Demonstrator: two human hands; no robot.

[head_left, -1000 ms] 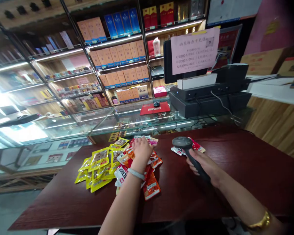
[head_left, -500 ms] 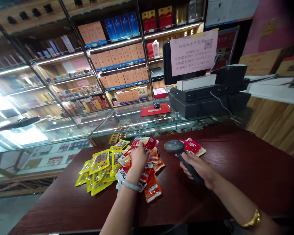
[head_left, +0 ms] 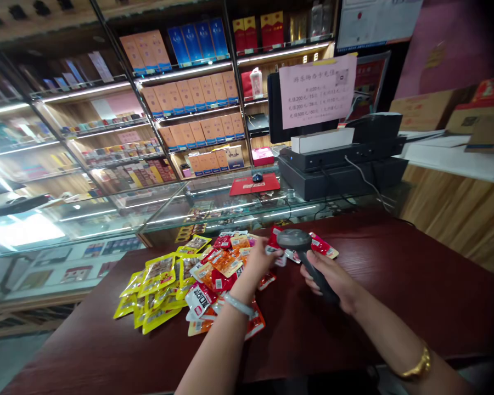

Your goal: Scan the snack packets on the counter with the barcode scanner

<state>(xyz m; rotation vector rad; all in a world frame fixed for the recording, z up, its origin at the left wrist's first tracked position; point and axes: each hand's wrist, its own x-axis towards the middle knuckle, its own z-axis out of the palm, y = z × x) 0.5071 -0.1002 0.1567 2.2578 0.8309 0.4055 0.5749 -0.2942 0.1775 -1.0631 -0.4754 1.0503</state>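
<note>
Gripping a grey scanner (head_left: 301,249), right hand (head_left: 331,277); left hand (head_left: 259,258) pinching a red packet (head_left: 275,235) just beside the scanner's head, near the table's (head_left: 354,334) far edge. Mixed red-and-orange packets (head_left: 226,263) heaped beside the left wrist. Yellow packets (head_left: 158,274) piled nearer the left edge. Glass counter (head_left: 164,216) beyond far edge.

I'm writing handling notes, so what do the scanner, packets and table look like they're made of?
Scanner: probably hard plastic, mostly matte, from its smooth grey surface. Packets: likely plastic film, glossy, with crinkles and glints. Table: wood or wood-look laminate, reddish-brown with a soft sheen; unclear which.
</note>
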